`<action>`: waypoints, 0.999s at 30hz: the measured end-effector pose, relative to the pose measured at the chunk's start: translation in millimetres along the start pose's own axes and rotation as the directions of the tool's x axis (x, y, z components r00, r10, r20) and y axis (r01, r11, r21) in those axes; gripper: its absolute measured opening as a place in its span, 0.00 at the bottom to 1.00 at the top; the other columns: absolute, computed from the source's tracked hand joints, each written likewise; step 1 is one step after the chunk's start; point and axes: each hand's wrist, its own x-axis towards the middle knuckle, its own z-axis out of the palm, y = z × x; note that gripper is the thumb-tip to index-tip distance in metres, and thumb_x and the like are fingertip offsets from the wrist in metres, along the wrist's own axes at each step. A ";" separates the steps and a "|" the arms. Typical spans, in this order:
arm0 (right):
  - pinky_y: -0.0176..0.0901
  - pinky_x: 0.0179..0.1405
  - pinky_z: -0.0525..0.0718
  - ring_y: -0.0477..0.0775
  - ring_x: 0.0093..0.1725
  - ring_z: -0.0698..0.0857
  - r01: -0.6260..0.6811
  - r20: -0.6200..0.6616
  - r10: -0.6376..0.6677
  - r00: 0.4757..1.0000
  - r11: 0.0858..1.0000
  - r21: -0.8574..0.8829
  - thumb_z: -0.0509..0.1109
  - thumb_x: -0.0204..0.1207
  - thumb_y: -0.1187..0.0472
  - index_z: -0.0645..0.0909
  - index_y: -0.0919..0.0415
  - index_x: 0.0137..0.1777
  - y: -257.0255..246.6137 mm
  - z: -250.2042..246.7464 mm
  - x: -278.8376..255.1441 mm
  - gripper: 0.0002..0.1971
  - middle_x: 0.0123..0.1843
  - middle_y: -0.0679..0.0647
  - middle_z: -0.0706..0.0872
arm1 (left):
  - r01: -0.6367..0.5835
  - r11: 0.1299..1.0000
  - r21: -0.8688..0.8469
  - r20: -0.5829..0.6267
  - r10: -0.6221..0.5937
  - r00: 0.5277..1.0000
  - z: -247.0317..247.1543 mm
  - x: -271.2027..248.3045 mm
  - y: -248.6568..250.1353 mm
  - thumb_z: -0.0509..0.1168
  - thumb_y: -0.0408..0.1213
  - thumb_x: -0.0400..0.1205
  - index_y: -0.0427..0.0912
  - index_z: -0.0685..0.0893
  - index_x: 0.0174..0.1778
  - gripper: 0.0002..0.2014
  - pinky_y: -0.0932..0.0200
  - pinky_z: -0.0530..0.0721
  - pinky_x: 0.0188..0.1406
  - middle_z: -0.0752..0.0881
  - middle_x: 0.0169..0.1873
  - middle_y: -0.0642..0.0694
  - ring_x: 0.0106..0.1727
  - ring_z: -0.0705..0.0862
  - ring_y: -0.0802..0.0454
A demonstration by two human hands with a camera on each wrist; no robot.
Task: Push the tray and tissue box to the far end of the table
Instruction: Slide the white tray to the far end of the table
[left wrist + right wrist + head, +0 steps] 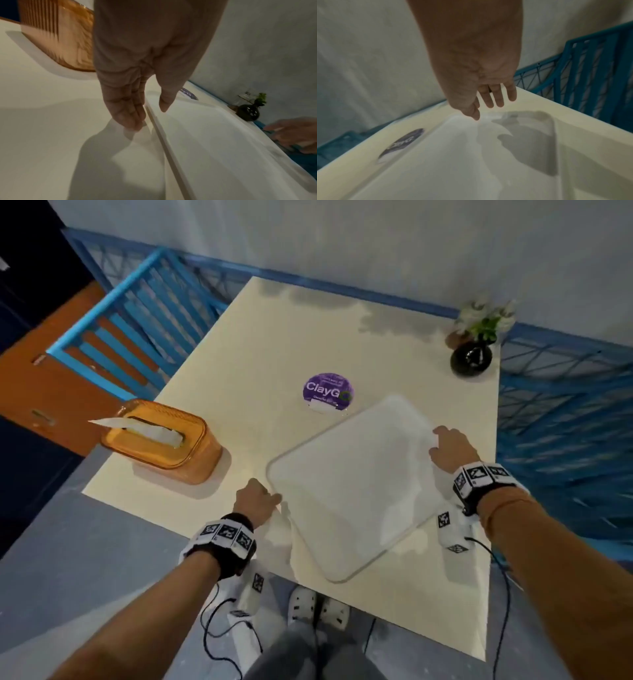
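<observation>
A white tray point(349, 484) lies turned at an angle on the near right part of the cream table point(257, 337). My left hand point(260, 498) is at the tray's near-left corner. In the left wrist view this hand point(147, 116) straddles the rim of the tray point(223, 135), straight fingers point(133, 121) outside it and the thumb over the inside. My right hand point(448, 445) rests at the tray's right corner. In the right wrist view it point(488, 109) has straight fingers over the tray point(453, 162). An orange tissue box point(161, 443) point(68, 40) stands at the table's left edge, untouched.
A round purple sticker point(328, 392) point(402, 143) lies flat just beyond the tray. A dark vase with white flowers point(472, 359) point(248, 111) stands at the far right corner. A blue chair point(126, 337) is left of the table, and blue mesh fencing point(565, 405) runs along the back and right.
</observation>
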 end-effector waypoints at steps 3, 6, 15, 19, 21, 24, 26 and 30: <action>0.62 0.70 0.70 0.71 0.71 0.73 -0.105 -0.014 0.104 0.994 0.992 -0.069 0.61 0.79 0.64 0.64 0.65 0.76 4.0 6.9 4.4 0.25 0.73 0.68 0.71 | 0.058 0.995 -0.085 0.067 -0.052 0.996 19.0 -6.4 -2.3 0.70 0.38 0.75 0.38 0.70 0.47 0.15 0.52 0.85 0.30 0.87 0.48 0.30 0.32 0.83 0.42; 0.62 0.68 0.71 0.71 0.69 0.74 -0.126 -0.047 0.123 0.991 0.990 -0.069 0.61 0.78 0.67 0.67 0.68 0.74 12.0 17.2 6.5 0.23 0.71 0.69 0.72 | 0.052 0.983 -0.178 0.123 -0.030 0.992 36.8 -16.0 -7.6 0.70 0.33 0.74 0.39 0.63 0.54 0.22 0.48 0.88 0.34 0.82 0.46 0.35 0.37 0.83 0.39; 0.61 0.62 0.77 0.72 0.67 0.74 -0.176 -0.143 0.171 0.975 0.984 -0.021 0.59 0.77 0.74 0.72 0.74 0.67 40.5 30.9 -7.5 0.18 0.66 0.74 0.75 | -0.110 0.993 -0.036 0.031 0.111 0.993 24.5 -0.3 -13.6 0.63 0.27 0.76 0.35 0.66 0.60 0.18 0.37 0.89 0.47 0.82 0.45 0.33 0.47 0.86 0.32; 0.49 0.50 0.77 0.68 0.60 0.80 -0.163 -0.027 0.167 0.986 0.980 0.111 0.58 0.77 0.73 0.75 0.74 0.61 47.4 35.5 -28.9 0.14 0.63 0.72 0.80 | -0.157 0.977 0.144 -0.018 0.161 0.987 0.9 23.8 -4.8 0.59 0.26 0.77 0.31 0.66 0.70 0.23 0.37 0.86 0.51 0.84 0.51 0.27 0.51 0.85 0.27; 0.45 0.44 0.74 0.63 0.52 0.80 -0.170 0.001 0.173 0.985 0.966 0.196 0.59 0.77 0.71 0.76 0.74 0.58 45.7 41.1 -45.1 0.12 0.57 0.70 0.82 | -0.169 0.957 0.235 -0.037 0.183 0.983 -8.4 37.7 2.7 0.57 0.26 0.78 0.32 0.65 0.73 0.25 0.40 0.83 0.54 0.82 0.57 0.25 0.57 0.83 0.27; 0.45 0.41 0.75 0.63 0.49 0.82 -0.173 0.013 0.178 0.984 0.935 0.310 0.61 0.78 0.68 0.75 0.74 0.56 42.7 55.7 -72.3 0.10 0.49 0.67 0.81 | -0.173 0.927 0.333 -0.029 0.194 0.981 -20.0 61.0 14.5 0.56 0.29 0.80 0.36 0.64 0.76 0.26 0.41 0.78 0.57 0.79 0.63 0.26 0.63 0.79 0.28; 0.45 0.40 0.75 0.62 0.46 0.81 -0.196 0.022 0.203 0.979 0.907 0.372 0.62 0.78 0.67 0.75 0.73 0.55 41.3 66.6 -87.6 0.10 0.49 0.67 0.82 | -0.185 0.908 0.375 -0.020 0.207 0.978 -25.0 74.2 22.8 0.56 0.29 0.81 0.37 0.65 0.75 0.24 0.41 0.78 0.56 0.78 0.64 0.27 0.63 0.79 0.29; 0.45 0.43 0.74 0.62 0.47 0.81 -0.239 0.026 0.254 0.967 0.863 0.446 0.63 0.77 0.67 0.76 0.73 0.55 40.2 80.5 -106.8 0.10 0.48 0.64 0.81 | -0.215 0.899 0.382 -0.043 0.249 0.967 -28.7 86.9 35.4 0.54 0.26 0.82 0.38 0.69 0.74 0.22 0.41 0.78 0.58 0.77 0.66 0.28 0.65 0.78 0.29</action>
